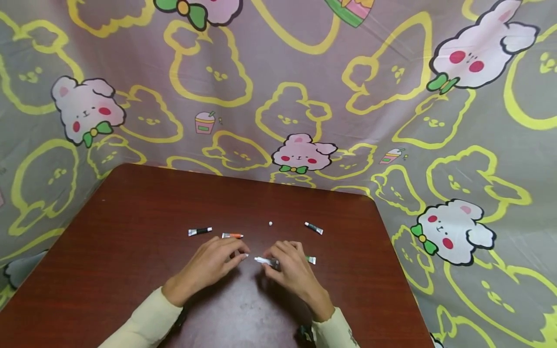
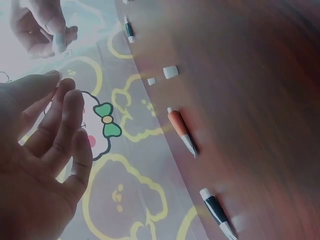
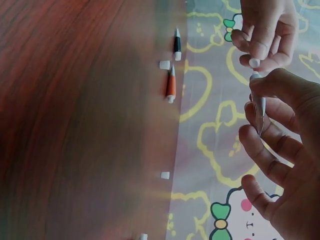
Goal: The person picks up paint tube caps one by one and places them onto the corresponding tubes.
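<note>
Right fingers [image 1: 283, 249] tight round a white tube [image 1: 266, 261], long axis crosswise, nozzle [image 1: 256, 259] toward left fingers [image 1: 235, 245] pinched on white cap [image 1: 247, 255].

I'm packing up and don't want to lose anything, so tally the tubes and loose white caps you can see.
Tubes: 5 (leftmost dark tube, orange tube, rightmost dark tube, green tube, held tube in the right hand)
Loose white caps: 3 (far cap, cap beside the orange tube, pinched cap in the left hand)
Total: 8
</note>
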The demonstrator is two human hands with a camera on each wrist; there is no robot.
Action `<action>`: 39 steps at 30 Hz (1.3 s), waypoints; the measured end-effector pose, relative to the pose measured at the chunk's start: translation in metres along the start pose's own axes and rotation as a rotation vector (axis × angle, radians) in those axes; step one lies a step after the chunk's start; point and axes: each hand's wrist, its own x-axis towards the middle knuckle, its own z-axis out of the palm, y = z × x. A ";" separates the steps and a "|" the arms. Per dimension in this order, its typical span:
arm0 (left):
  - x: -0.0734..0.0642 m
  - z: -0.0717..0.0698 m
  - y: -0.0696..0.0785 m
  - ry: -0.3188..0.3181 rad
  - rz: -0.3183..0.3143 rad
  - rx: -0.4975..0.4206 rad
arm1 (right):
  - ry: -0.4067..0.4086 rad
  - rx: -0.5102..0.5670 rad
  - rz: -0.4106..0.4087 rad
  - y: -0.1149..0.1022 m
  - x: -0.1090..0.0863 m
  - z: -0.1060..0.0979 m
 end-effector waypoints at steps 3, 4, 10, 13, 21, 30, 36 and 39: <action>0.002 0.000 0.002 0.010 0.004 0.003 | 0.004 0.007 0.004 -0.001 0.003 0.000; 0.003 -0.001 0.003 0.009 0.003 -0.002 | 0.005 0.008 0.005 -0.001 0.004 0.000; 0.006 0.000 0.004 0.013 0.026 -0.023 | 0.015 0.006 -0.001 -0.003 0.009 -0.001; 0.007 0.001 0.004 0.029 0.045 -0.029 | 0.027 0.009 -0.010 -0.004 0.011 -0.001; 0.010 0.000 0.005 0.019 -0.010 -0.069 | 0.060 0.025 -0.021 -0.005 0.016 0.000; 0.003 0.008 0.004 0.074 -0.001 -0.171 | 0.061 0.084 -0.017 -0.010 0.013 0.003; 0.002 0.009 0.002 0.139 0.071 -0.141 | 0.060 0.125 0.004 -0.011 0.014 0.002; 0.004 0.008 0.001 0.154 0.088 -0.134 | 0.066 0.138 0.004 -0.011 0.015 0.002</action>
